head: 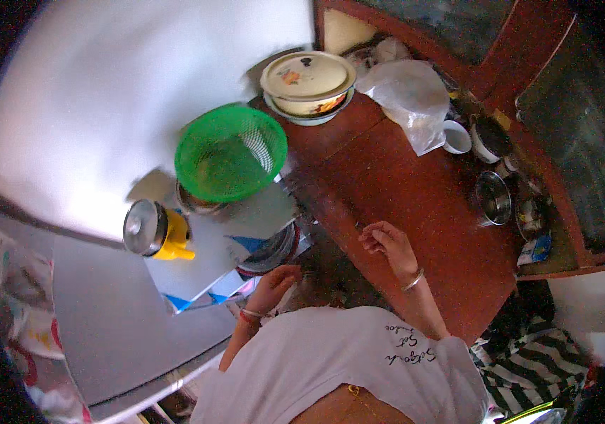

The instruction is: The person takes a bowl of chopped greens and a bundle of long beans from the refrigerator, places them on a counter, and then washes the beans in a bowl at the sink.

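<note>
My left hand (276, 286) hangs in front of my shirt, its fingers bent, near dark round ware (273, 252) under the edge of a grey-topped stand (260, 212). Over the red-brown wooden tabletop (419, 191) is my right hand (390, 246), fingers curled; a tiny dark spot shows by its fingertips. Whether either hand holds something small, I cannot tell. Beyond my left hand, a green plastic colander (228, 153) rests on another vessel on the stand. At the table's far end stands a lidded enamel bowl (308, 79) with painted flowers.
A yellow-and-black appliance with a clear top (156, 230) stands at the left. Along the right side are a plastic bag (414, 95), a white cup (456, 138), a metal bowl (493, 199) and a window frame (551, 180). Striped cloth (536, 365) lies at lower right.
</note>
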Tool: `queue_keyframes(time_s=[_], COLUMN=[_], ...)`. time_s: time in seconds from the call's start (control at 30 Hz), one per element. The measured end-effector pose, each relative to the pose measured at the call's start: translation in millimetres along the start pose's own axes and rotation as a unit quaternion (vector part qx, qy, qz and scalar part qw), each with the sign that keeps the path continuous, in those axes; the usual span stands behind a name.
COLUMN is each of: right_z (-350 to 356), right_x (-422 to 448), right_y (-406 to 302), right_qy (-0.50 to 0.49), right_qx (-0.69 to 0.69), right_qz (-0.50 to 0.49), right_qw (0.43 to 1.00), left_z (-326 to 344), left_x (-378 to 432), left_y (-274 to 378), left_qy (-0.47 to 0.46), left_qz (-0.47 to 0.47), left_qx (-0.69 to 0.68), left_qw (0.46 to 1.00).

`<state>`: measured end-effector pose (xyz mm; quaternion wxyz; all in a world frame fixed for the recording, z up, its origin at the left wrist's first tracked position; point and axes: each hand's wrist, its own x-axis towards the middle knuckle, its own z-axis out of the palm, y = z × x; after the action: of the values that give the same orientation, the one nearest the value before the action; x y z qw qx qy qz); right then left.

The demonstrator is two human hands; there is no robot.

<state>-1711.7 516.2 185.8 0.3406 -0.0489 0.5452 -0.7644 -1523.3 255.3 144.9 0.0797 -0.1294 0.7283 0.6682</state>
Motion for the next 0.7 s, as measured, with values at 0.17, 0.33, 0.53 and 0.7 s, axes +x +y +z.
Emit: queue_keyframes(time_s=[0.17, 0.33, 0.53, 0.7], right_z=[-22, -56, -122, -123], right_x=[27, 44, 17, 47], right_y=[-40, -136, -226, -236], right_qy=[0.133, 0.236, 0.259, 0.354], right_qx=[-0.031, 0.051, 0.238, 0.177], right_qz=[-0.083, -0.327, -0.459, -0.447], right_qw=[0.987, 0.914, 0.816, 0.802], left_z=[-14, -55, -40, -37], left_x=[51, 102, 146, 167], left_y=[98, 135, 183, 197], left_qy=[0.014, 0.036, -0.047, -0.057], left_qz=[0.010, 0.189, 0.246, 0.243], left_qx=[0.003, -0.018, -0.023, -0.032], left_qw=[1.000, 0.981, 0.968, 0.968])
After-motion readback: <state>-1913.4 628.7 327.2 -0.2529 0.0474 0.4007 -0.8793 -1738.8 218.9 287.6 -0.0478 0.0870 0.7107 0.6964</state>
